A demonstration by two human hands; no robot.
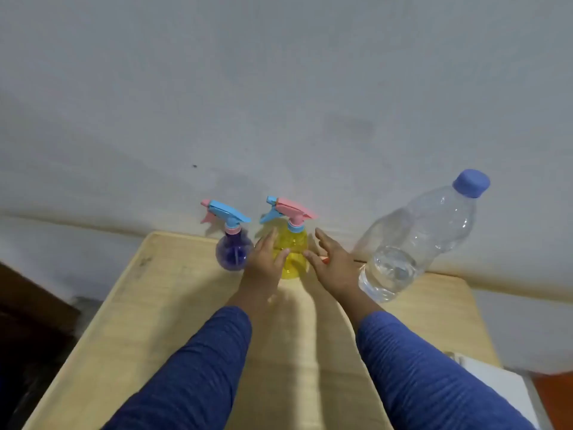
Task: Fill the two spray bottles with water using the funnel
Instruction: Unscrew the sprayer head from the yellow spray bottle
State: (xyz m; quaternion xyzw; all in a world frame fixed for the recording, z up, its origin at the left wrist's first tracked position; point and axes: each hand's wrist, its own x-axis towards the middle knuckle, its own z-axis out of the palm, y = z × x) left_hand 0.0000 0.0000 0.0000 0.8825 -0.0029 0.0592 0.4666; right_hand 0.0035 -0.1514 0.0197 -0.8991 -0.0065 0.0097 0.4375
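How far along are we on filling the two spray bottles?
Nothing looks done yet. The purple spray bottle and yellow spray bottle both have their trigger heads on, and the water bottle is capped. In hand: the left hand and right hand are open on either side of the yellow one. Left: unscrew heads, place the funnel, which I can't clearly see, and pour into both.

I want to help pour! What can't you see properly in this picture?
- Funnel: only an orange sliver behind the right hand in the head view; can't confirm.
- Yellow spray bottle: sides hidden by both hands; left hand touches it.
- Purple spray bottle: water level too blurry.
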